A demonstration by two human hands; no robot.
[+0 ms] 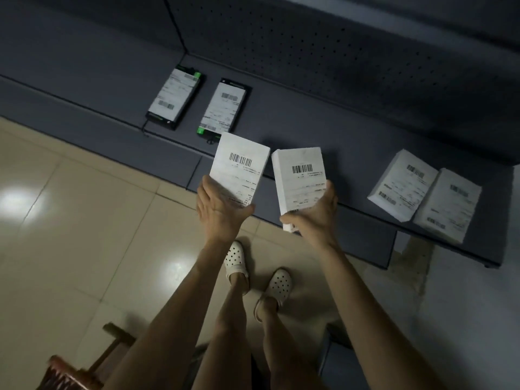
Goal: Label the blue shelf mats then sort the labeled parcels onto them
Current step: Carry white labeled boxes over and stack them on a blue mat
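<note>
My left hand [218, 209] holds a white labeled parcel [239, 167] by its near end. My right hand [315, 213] holds a second white labeled parcel [299, 178] the same way. Both parcels hover side by side over the front edge of the low blue-grey shelf [309, 119]. On the shelf to the left lie two black parcels with green ends, one [174, 98] further left and one [223, 111] beside it. At the right lie two white labeled parcels, one [401, 182] touching the other [447, 205]. No mat labels can be made out.
A perforated back panel [337, 52] rises behind the shelf, and an upper shelf overhangs at top right. The floor is beige tile [84, 220]. My feet in white clogs [236, 263] stand below. A wooden stool [84, 367] sits at bottom left.
</note>
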